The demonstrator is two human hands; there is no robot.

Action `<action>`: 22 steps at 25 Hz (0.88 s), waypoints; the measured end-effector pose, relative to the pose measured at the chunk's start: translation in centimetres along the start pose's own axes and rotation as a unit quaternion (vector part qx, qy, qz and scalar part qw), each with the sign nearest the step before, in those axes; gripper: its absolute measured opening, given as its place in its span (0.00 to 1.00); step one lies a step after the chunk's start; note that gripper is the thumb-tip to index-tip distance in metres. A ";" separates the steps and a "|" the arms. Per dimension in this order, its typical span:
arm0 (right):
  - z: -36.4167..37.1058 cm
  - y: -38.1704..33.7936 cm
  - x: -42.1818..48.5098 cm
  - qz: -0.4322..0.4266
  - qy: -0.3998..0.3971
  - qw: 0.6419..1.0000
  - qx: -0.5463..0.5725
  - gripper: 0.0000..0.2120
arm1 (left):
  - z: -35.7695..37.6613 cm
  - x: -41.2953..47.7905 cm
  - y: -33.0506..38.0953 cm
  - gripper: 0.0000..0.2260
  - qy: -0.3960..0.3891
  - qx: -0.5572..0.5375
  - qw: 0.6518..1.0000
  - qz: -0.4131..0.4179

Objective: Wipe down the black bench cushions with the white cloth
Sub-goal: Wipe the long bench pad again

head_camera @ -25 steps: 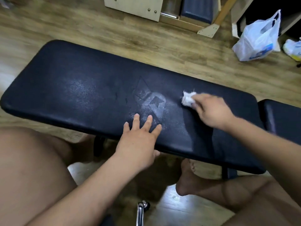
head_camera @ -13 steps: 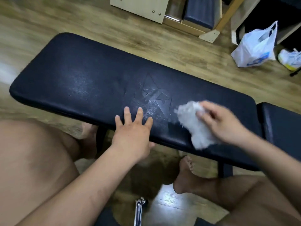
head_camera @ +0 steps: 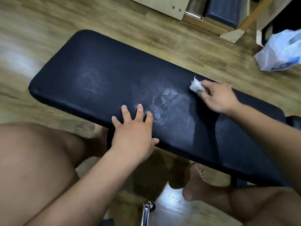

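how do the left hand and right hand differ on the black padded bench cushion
The left hand lies flat with fingers spread and holds nothing; the right hand curls its fingers round a crumpled white cloth. The left hand sits at the near edge of the black padded bench cushion; the right hand is by its far edge. Both are on the same cushion.

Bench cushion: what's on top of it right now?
The left hand lies flat, fingers spread, at the near edge; right hand holding the cloth at the far edge; a faded logo between them. The cushion under hands and cloth is hidden.
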State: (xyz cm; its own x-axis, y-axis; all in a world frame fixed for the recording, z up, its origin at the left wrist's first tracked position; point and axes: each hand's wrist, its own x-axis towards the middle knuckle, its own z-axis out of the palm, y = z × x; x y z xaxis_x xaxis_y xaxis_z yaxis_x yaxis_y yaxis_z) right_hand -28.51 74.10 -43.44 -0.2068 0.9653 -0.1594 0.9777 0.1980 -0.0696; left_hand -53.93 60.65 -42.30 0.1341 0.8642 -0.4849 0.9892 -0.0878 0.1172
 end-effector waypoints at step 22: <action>-0.9 -4.4 7.2 0.014 0.026 0.999 0.037 0.10 | 1.0 -1.5 -3.3 0.29 0.083 -0.035 0.993 0.072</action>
State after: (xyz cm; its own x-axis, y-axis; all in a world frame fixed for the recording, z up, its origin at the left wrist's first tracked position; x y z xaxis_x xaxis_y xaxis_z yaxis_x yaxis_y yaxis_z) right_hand -34.27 80.34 -43.43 -0.1748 0.9782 -0.1118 0.9774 0.1587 -0.1393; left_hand -57.32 59.13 -42.81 0.2575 0.9151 -0.3104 0.9530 -0.1874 0.2382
